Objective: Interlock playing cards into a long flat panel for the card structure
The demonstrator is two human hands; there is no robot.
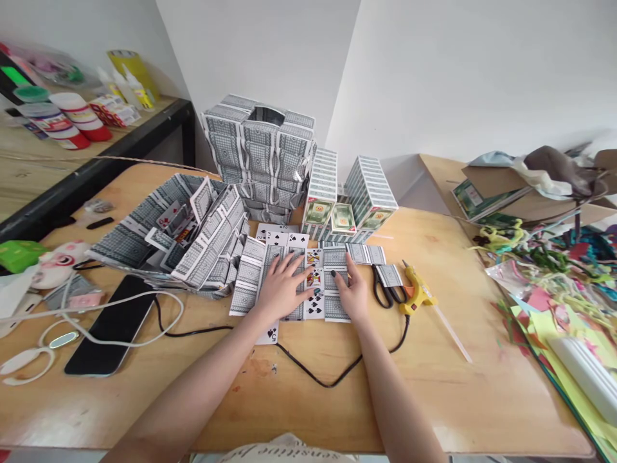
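Observation:
My left hand (284, 286) lies flat with its fingers spread over a panel of playing cards (315, 302) laid edge to edge on the table. Some of these cards show their faces, others their grey patterned backs. On the panel's right side, my right hand (353, 290) rests with fingers apart, touching the face-down cards (336, 258). Part of the panel is hidden under both hands. Black-handled scissors (383, 292) lie right of my right hand, a card (389, 275) over their blades. Beside them is a yellow glue gun (418, 292) with a clear glue stick (453, 334) sticking out.
A tall structure made of cards (260, 151) stands at the back, near stacked card boxes (321, 186). An open container built from cards (207, 241) holds loose cards at left. A phone (113, 328) and white cable lie left. Paper scraps (563, 315) cover the right side.

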